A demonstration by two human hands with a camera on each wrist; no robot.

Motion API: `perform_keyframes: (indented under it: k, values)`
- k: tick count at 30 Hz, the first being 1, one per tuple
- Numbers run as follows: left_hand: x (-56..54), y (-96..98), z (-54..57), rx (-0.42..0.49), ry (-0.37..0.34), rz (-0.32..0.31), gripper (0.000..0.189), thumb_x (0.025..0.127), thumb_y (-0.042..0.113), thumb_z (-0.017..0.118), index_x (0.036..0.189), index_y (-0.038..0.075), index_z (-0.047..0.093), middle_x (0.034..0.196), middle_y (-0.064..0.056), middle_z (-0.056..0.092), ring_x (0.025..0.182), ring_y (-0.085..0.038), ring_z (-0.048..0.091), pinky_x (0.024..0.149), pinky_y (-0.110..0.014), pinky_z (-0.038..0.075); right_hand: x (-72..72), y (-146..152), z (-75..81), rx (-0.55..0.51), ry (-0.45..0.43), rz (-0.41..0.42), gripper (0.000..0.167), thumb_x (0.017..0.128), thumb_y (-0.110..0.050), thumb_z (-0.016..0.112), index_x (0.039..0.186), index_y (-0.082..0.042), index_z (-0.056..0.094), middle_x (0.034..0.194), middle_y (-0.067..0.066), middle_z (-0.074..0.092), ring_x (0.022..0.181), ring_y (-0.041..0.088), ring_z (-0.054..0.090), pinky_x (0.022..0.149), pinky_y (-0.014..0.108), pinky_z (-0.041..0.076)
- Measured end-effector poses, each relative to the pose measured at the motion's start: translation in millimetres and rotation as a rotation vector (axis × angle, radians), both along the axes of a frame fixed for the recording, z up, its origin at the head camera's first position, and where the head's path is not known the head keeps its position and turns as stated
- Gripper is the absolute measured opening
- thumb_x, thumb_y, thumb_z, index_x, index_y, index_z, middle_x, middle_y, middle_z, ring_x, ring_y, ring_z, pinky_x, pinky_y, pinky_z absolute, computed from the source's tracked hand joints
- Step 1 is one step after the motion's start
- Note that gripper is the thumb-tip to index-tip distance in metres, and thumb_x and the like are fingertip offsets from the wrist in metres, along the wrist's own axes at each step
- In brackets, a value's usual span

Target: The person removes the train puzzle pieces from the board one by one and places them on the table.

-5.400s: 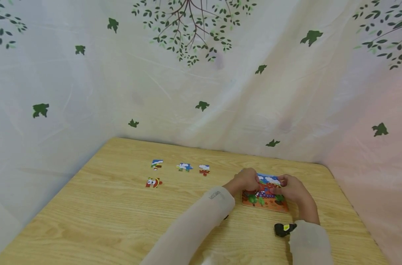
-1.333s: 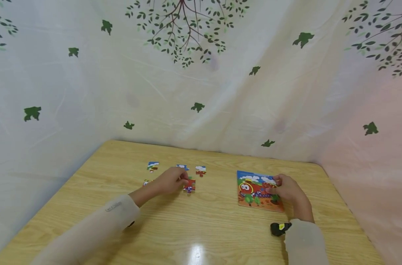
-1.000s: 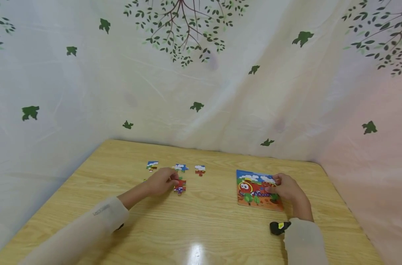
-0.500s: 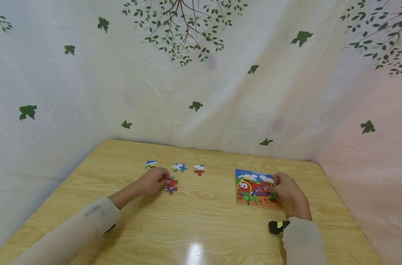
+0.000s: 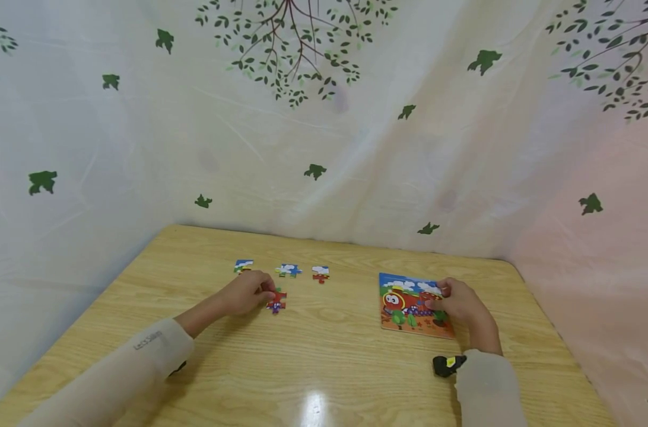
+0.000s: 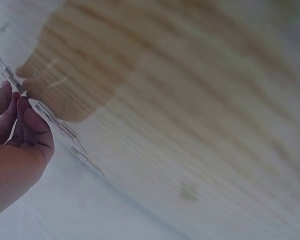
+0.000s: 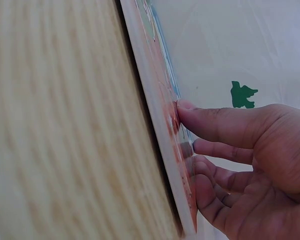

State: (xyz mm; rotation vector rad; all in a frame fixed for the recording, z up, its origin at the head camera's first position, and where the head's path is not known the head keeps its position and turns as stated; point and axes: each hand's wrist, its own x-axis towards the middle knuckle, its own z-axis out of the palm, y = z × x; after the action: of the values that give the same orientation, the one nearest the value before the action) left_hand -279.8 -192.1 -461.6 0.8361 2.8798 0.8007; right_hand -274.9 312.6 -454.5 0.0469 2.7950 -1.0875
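In the head view my left hand (image 5: 248,292) pinches a red jigsaw piece (image 5: 279,301) between thumb and index finger, low over the table. That hand covers the spot where an eye piece lay. In the left wrist view thin pieces (image 6: 57,122) show nearly edge-on beside the fingertips. My right hand (image 5: 463,305) rests on the right part of a puzzle board (image 5: 404,326) printed with a red train face, clouds and trees. In the right wrist view the thumb touches the board's picture side, with the other fingers bent at it too.
Behind the left hand lie a sky-and-green piece (image 5: 243,265), a cloud piece (image 5: 289,270) and a cloud-and-red piece (image 5: 320,274). A light wood table (image 5: 345,379) meets a pale leaf-print curtain (image 5: 281,160) at its back edge. A black wrist device (image 5: 445,366) sits by the right sleeve.
My left hand has left the board, come over to the loose pieces and shifted left with the red piece, now covering the eye piece. My right hand stays on the board.
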Motion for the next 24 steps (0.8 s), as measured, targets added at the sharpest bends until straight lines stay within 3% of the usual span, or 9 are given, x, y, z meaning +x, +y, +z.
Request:
perform_keyframes:
  k: [12, 17, 24]
  values:
    - [-7.0, 15.6, 7.1, -0.004, -0.033, 0.025, 0.006, 0.101, 0.017, 0.068, 0.100, 0.011, 0.070, 0.088, 0.006, 0.065, 0.079, -0.010, 0.059, 0.073, -0.029, 0.052, 0.5, -0.7, 5.2, 0.004, -0.015, 0.004, 0.062, 0.096, -0.018, 0.073, 0.141, 0.012, 0.043, 0.133, 0.034, 0.050, 0.116, 0.044, 0.050, 0.102, 0.060, 0.042]
    - [-14.1, 31.8, 8.7, 0.016, -0.025, -0.027, 0.007, 0.101, 0.017, 0.067, 0.098, 0.012, 0.070, 0.086, 0.007, 0.066, 0.075, -0.008, 0.059, 0.068, -0.027, 0.052, -0.9, -0.1, 4.7, 0.005, -0.018, -0.003, 0.063, 0.096, -0.019, 0.074, 0.141, 0.011, 0.043, 0.132, 0.033, 0.050, 0.114, 0.044, 0.051, 0.100, 0.059, 0.044]
    - [-22.4, 61.7, 7.7, 0.010, 0.038, -0.111, 0.006, 0.100, 0.016, 0.068, 0.099, 0.011, 0.071, 0.091, 0.005, 0.067, 0.079, -0.007, 0.059, 0.073, -0.028, 0.052, -2.8, 0.7, 3.6, 0.003, -0.014, -0.003, 0.061, 0.096, -0.018, 0.074, 0.140, 0.011, 0.044, 0.130, 0.032, 0.051, 0.113, 0.043, 0.052, 0.099, 0.058, 0.044]
